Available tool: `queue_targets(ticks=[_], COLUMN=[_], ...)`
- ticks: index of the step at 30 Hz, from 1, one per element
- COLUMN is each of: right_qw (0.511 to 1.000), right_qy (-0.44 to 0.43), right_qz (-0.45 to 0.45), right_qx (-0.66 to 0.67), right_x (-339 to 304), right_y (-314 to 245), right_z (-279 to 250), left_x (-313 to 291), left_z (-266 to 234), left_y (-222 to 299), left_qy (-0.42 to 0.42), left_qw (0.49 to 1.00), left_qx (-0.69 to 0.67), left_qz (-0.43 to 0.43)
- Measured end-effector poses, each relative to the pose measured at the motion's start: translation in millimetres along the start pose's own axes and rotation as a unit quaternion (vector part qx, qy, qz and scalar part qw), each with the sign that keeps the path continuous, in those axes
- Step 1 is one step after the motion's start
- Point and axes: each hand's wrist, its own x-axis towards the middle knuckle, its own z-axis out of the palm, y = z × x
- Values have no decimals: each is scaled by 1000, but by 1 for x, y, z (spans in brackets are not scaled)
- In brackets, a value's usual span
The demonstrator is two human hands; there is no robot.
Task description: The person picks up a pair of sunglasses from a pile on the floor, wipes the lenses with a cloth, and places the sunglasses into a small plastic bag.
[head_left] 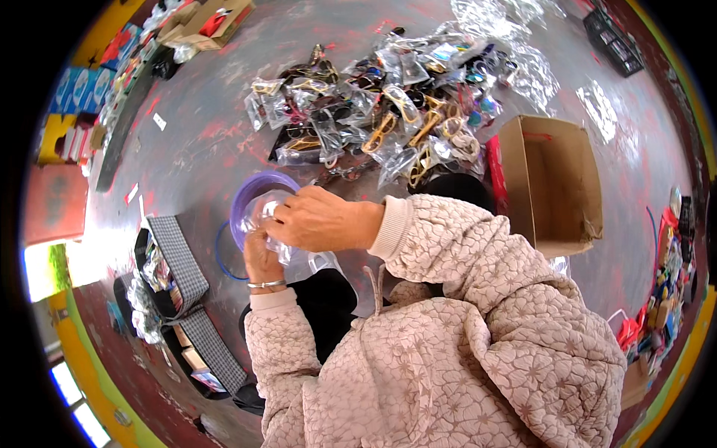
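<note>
A clear plastic bag (263, 207) is gripped between my two hands, over a purple basin (252, 187). My right hand (320, 219) reaches in from the right with its fingers pinched on the bag. Below it, my left hand (261, 259), with a bracelet at the wrist, is closed on the bag's lower part. Its fingertips are partly covered by the right hand and the film. Whether anything lies inside the bag, I cannot make out. Just beyond the basin spreads a heap of sunglasses in clear bags (381, 112), with several yellow-framed pairs among them.
To the right stands an open cardboard box (564, 187). Loose clear wrappers (534, 75) and a black crate (612, 41) lie at the far right. Checkered cases (179, 257) sit at the left, near a blue hoop (224, 257). Another carton (205, 22) is at the far left.
</note>
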Motion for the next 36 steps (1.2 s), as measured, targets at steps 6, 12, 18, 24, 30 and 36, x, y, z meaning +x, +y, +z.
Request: queue_targets(ticks=[6, 12, 18, 24, 30, 36], right_qw=[938, 608, 666, 921, 998, 998], right_qy=[125, 172, 70, 243, 44, 56], right_qz=[288, 485, 444, 276, 43, -8], right_qx=[150, 605, 596, 133, -25, -22], right_x=[5, 4, 3, 12, 2, -1], right_y=[51, 54, 51, 44, 2, -2], right_z=[-12, -45, -32, 0, 8, 19], left_x=[24, 8, -2, 11, -18, 16], left_z=[-32, 25, 39, -3, 60, -55], left_y=[5, 13, 23, 7, 9, -11], left_qy=[155, -103, -45, 34, -180, -84], left_qw=[976, 969, 988, 989, 963, 976], left_qx=[-130, -224, -38, -28, -197, 192], left_qz=[79, 26, 145, 140, -46, 61])
